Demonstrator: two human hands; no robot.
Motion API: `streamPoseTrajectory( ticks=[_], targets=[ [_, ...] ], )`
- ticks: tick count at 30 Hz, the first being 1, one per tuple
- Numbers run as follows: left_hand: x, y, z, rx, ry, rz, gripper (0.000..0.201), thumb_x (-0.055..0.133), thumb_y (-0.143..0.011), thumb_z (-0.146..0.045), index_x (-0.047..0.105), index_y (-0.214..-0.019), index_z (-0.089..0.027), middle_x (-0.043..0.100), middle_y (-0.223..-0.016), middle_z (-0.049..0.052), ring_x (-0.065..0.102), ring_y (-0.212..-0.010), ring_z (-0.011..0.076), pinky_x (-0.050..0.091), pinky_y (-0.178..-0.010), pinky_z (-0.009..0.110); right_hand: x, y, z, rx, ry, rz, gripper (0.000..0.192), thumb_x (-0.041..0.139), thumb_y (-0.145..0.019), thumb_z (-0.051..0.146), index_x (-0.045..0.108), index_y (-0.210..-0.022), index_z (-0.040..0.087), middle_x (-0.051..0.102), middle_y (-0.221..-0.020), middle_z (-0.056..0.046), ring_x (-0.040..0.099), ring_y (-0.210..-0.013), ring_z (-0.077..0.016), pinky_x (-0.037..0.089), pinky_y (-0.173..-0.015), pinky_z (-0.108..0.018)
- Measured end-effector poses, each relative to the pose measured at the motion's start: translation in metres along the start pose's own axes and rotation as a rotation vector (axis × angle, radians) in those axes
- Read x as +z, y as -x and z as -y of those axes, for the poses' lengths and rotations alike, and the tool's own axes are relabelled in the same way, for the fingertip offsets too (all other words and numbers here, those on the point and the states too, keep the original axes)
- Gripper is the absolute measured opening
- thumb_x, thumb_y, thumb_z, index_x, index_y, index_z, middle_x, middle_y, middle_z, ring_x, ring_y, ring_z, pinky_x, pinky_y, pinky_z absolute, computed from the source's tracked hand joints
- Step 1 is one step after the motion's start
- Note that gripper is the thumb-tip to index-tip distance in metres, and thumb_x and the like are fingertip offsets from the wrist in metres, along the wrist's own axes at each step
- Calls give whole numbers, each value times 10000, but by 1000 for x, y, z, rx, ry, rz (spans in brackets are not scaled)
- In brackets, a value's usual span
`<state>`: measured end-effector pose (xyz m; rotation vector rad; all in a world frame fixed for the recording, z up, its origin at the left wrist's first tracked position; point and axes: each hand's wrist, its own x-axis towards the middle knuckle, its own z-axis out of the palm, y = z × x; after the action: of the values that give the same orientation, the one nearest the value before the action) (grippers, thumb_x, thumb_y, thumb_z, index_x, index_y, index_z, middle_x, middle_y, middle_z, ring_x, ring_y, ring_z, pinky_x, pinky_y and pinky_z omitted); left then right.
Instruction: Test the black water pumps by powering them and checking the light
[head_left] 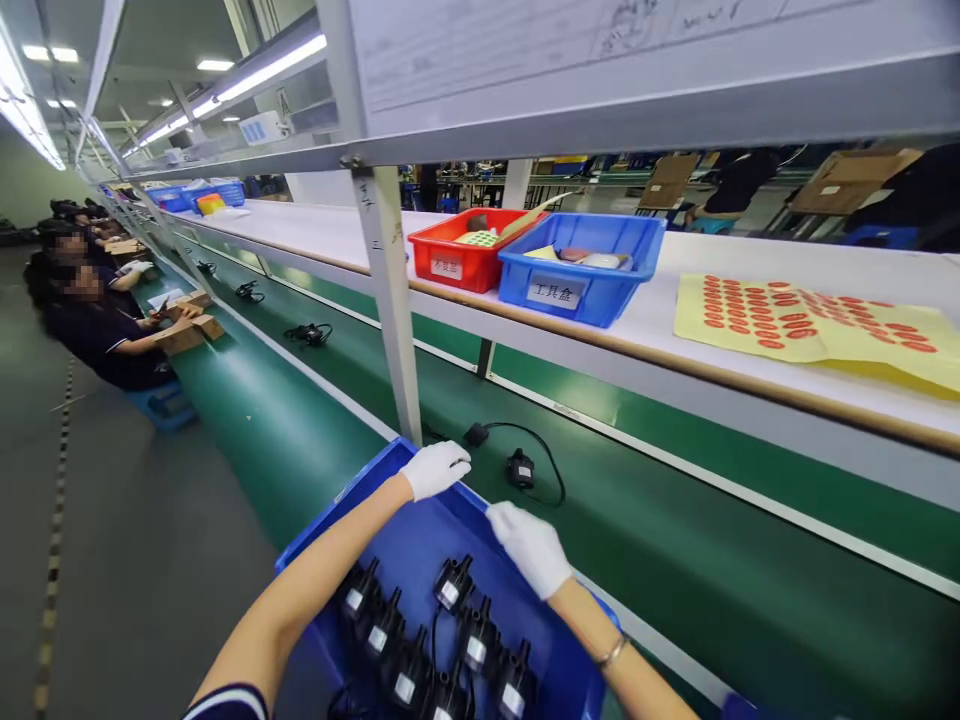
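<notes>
Both arms reach forward over a blue tray of black pumps at the bench edge. The gloved left hand rests on the tray's far rim, fingers loosely curled, gripping nothing. The gloved right hand hovers palm-down above the tray, fingers relaxed and empty.

You are on a factory assembly line: a long green conveyor belt runs past seated workers, with a white shelf above it carrying a red bin and a labelled blue bin, a sticker sheet, and strip lights overhead.
</notes>
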<state>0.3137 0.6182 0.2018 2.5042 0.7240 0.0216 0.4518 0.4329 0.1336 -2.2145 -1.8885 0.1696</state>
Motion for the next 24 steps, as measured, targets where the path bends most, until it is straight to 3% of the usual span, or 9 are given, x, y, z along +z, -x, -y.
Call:
streamPoseTrajectory(
  ticks=[4, 7, 9, 13, 16, 20, 24],
  targets=[
    [20, 111, -7, -97, 214, -124, 251, 516, -1011, -325, 664, -1123, -157, 688, -1193, 76, 624, -1156, 216, 476, -1041, 470, 26, 19, 86, 33, 44, 287, 243, 629, -986, 365, 667, -1087, 146, 700, -983, -37, 686, -823, -153, 597, -732, -322],
    [42, 174, -6, -193, 349, -147, 240, 503, -1008, -302, 691, -1031, -155, 722, -1105, 67, 652, -1086, 202, 486, -1015, 448, 27, 16, 112, 42, 94, 355, 220, 638, -983, 335, 662, -1081, 139, 693, -1002, -39, 682, -831, -152, 593, -736, -319],
    [53, 203, -3, -251, 432, -159, 251, 503, -998, -320, 698, -1016, -163, 728, -1095, 70, 653, -1087, 208, 477, -1028, 451, 14, 18, 115, 28, 131, 344, 204, 631, -987, 324, 662, -1063, 137, 691, -984, -34, 677, -812, -145, 588, -727, -311],
    [52, 234, -4, -315, 601, -212, 389, 442, -990, -400, 629, -1246, -174, 654, -1309, 136, 600, -1222, 241, 423, -1114, 463, -42, 37, 122, -90, 213, 207, 157, 609, -995, 276, 660, -959, 132, 676, -884, -10, 656, -773, -142, 556, -725, -309],
    [38, 249, -24, -205, 747, -187, 524, 360, -1013, -465, 508, -1411, -158, 625, -1366, 160, 624, -1216, 242, 482, -1060, 446, -95, 64, 145, -269, 257, 22, 192, 489, -1030, 191, 649, -949, 123, 661, -815, -44, 623, -746, -168, 466, -689, -303],
    [20, 292, -58, 0, 863, -140, 649, 173, -1047, -529, 648, -1247, -135, 748, -1051, 133, 728, -940, 210, 576, -871, 402, -157, 109, 203, -552, 307, -183, 237, 395, -1043, 180, 625, -1081, 138, 631, -717, -52, 573, -669, -202, 328, -601, -329],
    [3, 363, -68, 107, 881, -208, 546, 432, -979, -586, 721, -1101, -140, 739, -950, 104, 714, -899, 212, 581, -823, 382, -203, 151, 274, -835, 434, -456, 265, 367, -998, 95, 601, -1119, 126, 575, -581, -8, 499, -481, -202, 211, -503, -364]
  ],
)
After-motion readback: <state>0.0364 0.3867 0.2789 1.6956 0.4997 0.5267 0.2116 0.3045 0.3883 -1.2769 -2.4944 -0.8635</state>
